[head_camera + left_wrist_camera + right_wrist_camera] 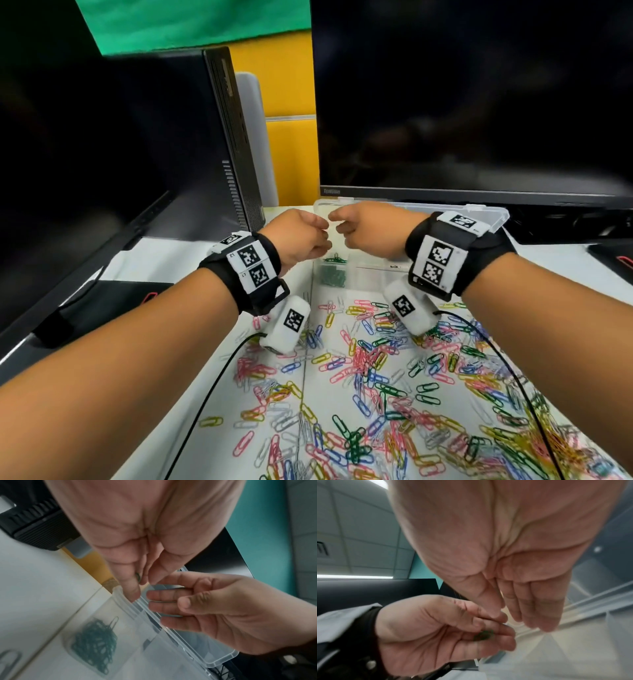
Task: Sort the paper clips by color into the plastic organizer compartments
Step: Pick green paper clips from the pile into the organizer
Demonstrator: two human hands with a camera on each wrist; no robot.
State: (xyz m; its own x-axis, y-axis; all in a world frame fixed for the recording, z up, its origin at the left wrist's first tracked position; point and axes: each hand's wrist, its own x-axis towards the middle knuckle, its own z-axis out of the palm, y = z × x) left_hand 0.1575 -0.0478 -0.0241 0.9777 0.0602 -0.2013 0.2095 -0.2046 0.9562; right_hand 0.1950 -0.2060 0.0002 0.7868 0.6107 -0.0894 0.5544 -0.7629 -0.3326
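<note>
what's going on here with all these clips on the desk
A person is sorting paper clips by colour into a clear plastic organizer. Both hands are raised over it, fingertips nearly meeting. The left hand pinches a green clip; the right hand seems to hold nothing. One compartment already holds a heap of green clips. A big mixed pile of coloured clips still lies loose on the white desk nearer the person.
</note>
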